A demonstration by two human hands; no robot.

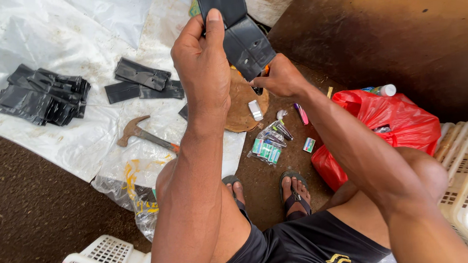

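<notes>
Left hand (202,67) fingers clamp black rubber strip (234,26) upright for working height; right hand (281,79) fingers pinch its lower edge. Hammer (144,134) within reach on plastic sheet (26,36).

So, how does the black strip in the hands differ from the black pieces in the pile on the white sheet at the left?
The black strip is held up in the air by the left hand and right hand; the pile of black pieces lies untouched on the white sheet. The strip is one long piece, bent in the middle; the pile holds many shorter pieces, stacked and overlapping. Both look like the same dark, slightly glossy material.
</notes>
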